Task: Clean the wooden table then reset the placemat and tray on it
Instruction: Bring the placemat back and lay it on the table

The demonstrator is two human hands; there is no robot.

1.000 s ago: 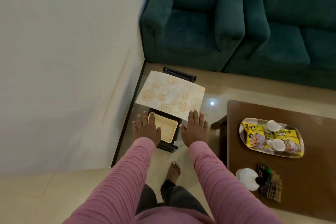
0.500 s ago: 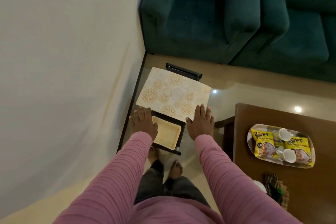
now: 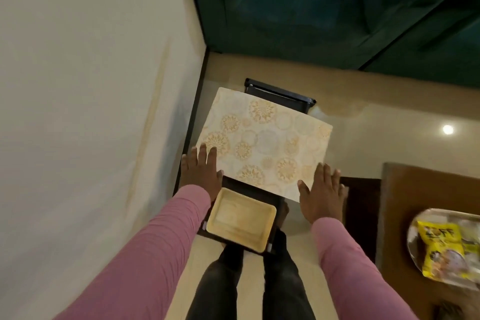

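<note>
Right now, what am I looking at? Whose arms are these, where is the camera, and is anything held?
No machine here: a person wears a camera on the head, so this one picture looks down along their pink sleeves. The left hand and right hand rest with straight fingers on the near corners of a patterned placemat, which lies over a black stand. Nearer the person, a beige tray sits on that stand. At the right is the wooden table, carrying a silver tray with yellow snack packets. Nothing looks gripped; the placemat is only touched.
</note>
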